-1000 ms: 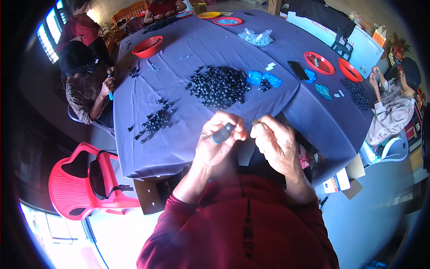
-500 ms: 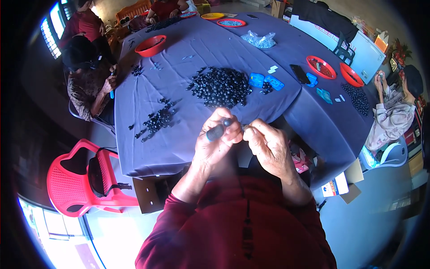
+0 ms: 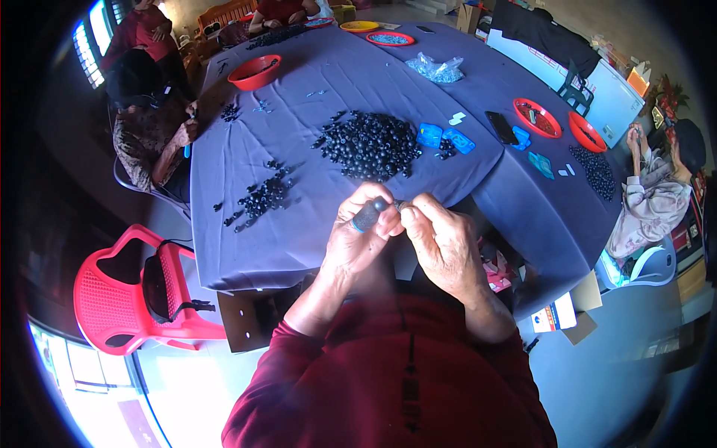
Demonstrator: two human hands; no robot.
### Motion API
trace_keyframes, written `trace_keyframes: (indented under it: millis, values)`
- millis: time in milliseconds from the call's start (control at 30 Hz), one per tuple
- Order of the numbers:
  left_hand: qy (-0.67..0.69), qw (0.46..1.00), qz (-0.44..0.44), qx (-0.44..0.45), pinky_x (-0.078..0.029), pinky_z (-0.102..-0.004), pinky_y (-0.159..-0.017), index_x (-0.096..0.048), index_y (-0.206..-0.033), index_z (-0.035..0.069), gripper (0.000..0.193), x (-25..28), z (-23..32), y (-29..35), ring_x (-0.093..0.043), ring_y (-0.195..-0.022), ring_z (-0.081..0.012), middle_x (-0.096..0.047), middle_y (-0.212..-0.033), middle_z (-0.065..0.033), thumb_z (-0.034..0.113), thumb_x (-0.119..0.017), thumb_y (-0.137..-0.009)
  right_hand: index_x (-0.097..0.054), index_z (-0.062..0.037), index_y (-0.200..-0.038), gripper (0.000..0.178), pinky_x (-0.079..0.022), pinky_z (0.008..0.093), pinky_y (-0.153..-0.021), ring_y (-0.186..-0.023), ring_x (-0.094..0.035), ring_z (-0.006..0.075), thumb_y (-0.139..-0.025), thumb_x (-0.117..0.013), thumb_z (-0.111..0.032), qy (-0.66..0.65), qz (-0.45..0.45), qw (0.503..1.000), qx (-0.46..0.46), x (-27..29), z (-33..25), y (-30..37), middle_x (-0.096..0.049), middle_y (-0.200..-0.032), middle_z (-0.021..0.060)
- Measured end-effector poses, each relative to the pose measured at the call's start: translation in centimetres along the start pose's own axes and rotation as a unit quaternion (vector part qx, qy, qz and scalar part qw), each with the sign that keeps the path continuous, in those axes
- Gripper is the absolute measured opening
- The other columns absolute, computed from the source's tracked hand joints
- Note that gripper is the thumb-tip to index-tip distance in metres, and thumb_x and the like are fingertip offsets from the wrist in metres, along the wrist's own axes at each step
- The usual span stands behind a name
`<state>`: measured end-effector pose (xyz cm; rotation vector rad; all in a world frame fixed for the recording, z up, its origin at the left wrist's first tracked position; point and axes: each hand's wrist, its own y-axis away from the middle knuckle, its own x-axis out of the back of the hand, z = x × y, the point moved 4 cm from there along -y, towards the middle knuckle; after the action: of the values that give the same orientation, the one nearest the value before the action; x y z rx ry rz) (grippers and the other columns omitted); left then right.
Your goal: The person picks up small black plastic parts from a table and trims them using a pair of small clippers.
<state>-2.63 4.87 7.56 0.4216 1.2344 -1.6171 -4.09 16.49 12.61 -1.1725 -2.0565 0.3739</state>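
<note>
Just over the table's near edge, my left hand (image 3: 348, 243) is closed on a small round black piece (image 3: 382, 203). A dark cover (image 3: 365, 218) sits on its thumb, which presses against the piece. My right hand (image 3: 451, 250) meets it at the fingertips, thumb and forefinger pinched together. A small dark bit (image 3: 401, 204) shows between the two hands; its kind is too small to make out. Beyond them lies a big heap of round black pieces (image 3: 370, 142), with a looser group of black pieces (image 3: 263, 196) to its left.
Blue plastic cases (image 3: 458, 140) lie right of the heap. A red bowl (image 3: 255, 73), a red tray (image 3: 537, 118), a phone (image 3: 501, 128) and a clear bag (image 3: 435, 69) are on the cloth-covered table (image 3: 314, 254). People sit at both sides. A pink chair (image 3: 123, 291) stands left.
My left thumb has bent in against the round black piece. My right fingertips have shifted slightly up. The whole view has moved a little.
</note>
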Motion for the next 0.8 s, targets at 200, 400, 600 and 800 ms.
trace_keyframes:
  millis: [200,400,600,800]
  values:
    - [-0.094,0.995,0.042,-0.015,-0.040,-0.0256,-0.063,-0.053,-0.093,-0.001,0.016,0.3,0.1,0.4,-0.049,-0.066,-0.0108,-0.053,-0.070,-0.0038,0.008,-0.059,-0.081,-0.051,0.0025,-0.078,0.019,-0.047,0.0251,-0.060,-0.068,-0.062,0.0142,-0.089,-0.047,-0.013,-0.003,-0.030,0.999,-0.015,-0.4,0.5,0.4,-0.063,-0.072,0.0107]
    - [-0.134,0.990,0.036,-0.029,-0.042,-0.0250,-0.062,-0.053,-0.095,-0.001,0.018,0.5,0.0,0.6,-0.050,-0.066,-0.0110,-0.054,-0.071,-0.0037,0.008,-0.060,-0.080,-0.051,0.0027,-0.079,0.019,-0.047,0.0254,-0.060,-0.067,-0.061,0.0148,-0.090,-0.047,-0.012,0.027,-0.029,0.999,-0.032,-0.3,0.7,0.5,-0.063,-0.072,0.0106]
    - [-0.155,0.986,0.051,-0.023,-0.044,-0.0247,-0.064,-0.053,-0.096,0.000,0.020,1.1,-0.2,0.6,-0.053,-0.067,-0.0103,-0.056,-0.074,-0.0037,0.008,-0.061,-0.079,-0.052,0.0024,-0.078,0.020,-0.047,0.0261,-0.059,-0.065,-0.061,0.0157,-0.089,-0.048,-0.014,0.059,-0.044,0.996,-0.055,0.1,0.0,0.4,-0.062,-0.071,0.0107]
    - [-0.171,0.983,0.042,-0.043,-0.044,-0.0252,-0.066,-0.052,-0.097,0.000,0.022,1.2,-0.2,0.5,-0.053,-0.067,-0.0106,-0.056,-0.073,-0.0041,0.011,-0.061,-0.080,-0.053,0.0021,-0.080,0.019,-0.047,0.0270,-0.058,-0.066,-0.062,0.0171,-0.088,-0.049,-0.014,0.044,-0.021,0.999,-0.020,-0.2,1.1,0.6,-0.062,-0.072,0.0114]
